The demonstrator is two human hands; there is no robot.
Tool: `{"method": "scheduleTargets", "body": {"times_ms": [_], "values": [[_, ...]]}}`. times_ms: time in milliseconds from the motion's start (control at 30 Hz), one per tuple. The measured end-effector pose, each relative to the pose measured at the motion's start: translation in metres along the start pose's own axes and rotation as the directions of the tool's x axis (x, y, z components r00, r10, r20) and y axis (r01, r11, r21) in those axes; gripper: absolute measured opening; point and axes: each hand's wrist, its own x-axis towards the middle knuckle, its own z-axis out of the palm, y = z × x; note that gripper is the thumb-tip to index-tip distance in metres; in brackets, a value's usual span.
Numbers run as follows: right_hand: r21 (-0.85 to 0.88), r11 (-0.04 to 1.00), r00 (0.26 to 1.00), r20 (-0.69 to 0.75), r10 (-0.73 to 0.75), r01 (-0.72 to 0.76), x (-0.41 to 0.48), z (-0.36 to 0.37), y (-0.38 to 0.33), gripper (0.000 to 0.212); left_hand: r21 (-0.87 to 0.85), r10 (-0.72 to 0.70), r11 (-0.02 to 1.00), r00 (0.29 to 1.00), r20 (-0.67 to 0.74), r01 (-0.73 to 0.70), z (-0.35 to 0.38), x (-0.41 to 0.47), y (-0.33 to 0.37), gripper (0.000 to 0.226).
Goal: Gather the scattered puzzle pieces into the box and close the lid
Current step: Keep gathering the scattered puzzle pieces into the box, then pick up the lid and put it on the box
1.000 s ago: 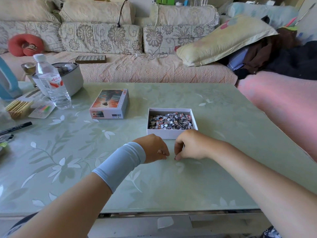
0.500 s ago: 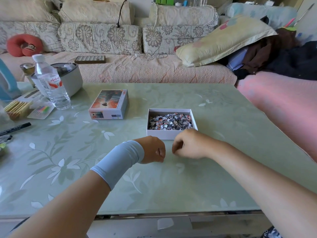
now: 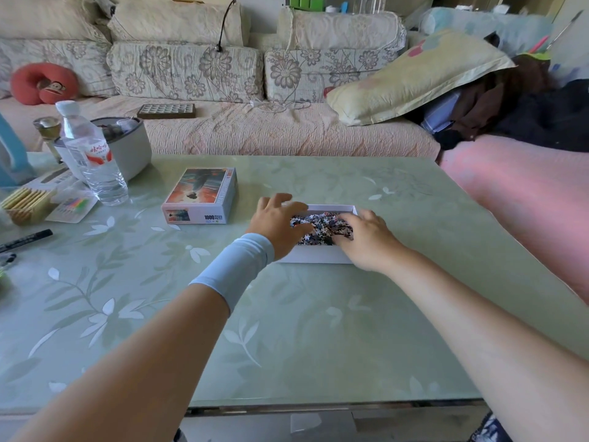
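A white open box sits mid-table, filled with small multicoloured puzzle pieces. My left hand, above a pale blue wrist sleeve, lies over the box's left side with fingers spread and relaxed. My right hand lies over the right side, fingers reaching down onto the pieces. Both hands cover part of the pile. The printed lid, marked 1000, lies flat to the left of the box.
The green glass table has a floral pattern. At the left stand a water bottle, a white pot, a card stack and a black pen. A sofa with cushions runs behind; a pink seat is at right.
Both hands have lifted from the table in front of the box and moved forward over it, their curled fingers now spread onto the pieces.
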Motion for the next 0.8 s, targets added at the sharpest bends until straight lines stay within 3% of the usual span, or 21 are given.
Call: {"method": "scheduleTargets", "body": {"times_ms": [100,167,300,433,633,800], "values": [[0.109,0.994,0.996,0.092,0.020,-0.030,-0.001,0.005,0.002,0.067,0.011,-0.069,0.998,0.974,0.215,0.068,0.005,-0.006,-0.008,0.071],[0.112,0.993,0.996,0.091,0.009,-0.019,-0.003,0.006,0.001,0.070,0.006,-0.071,0.997,0.959,0.274,0.072,0.006,-0.011,-0.012,0.083],[0.140,0.990,0.998,0.056,-0.008,0.000,-0.010,0.006,-0.006,0.076,-0.006,-0.092,0.996,0.981,0.170,0.094,-0.005,-0.022,-0.016,0.078],[0.104,0.993,0.987,0.141,-0.072,0.058,-0.021,0.009,-0.020,0.084,0.000,-0.119,0.993,0.986,0.119,0.120,-0.022,-0.040,-0.028,0.064],[-0.220,0.971,0.994,0.085,-0.071,0.088,-0.011,0.005,-0.062,0.087,-0.014,-0.145,0.989,0.989,0.041,0.145,-0.044,-0.039,-0.061,0.056],[-0.077,0.966,0.968,0.065,-0.244,0.248,0.017,0.013,-0.118,0.078,0.009,-0.266,0.963,0.954,-0.140,0.270,-0.046,-0.014,-0.113,0.050]]}}
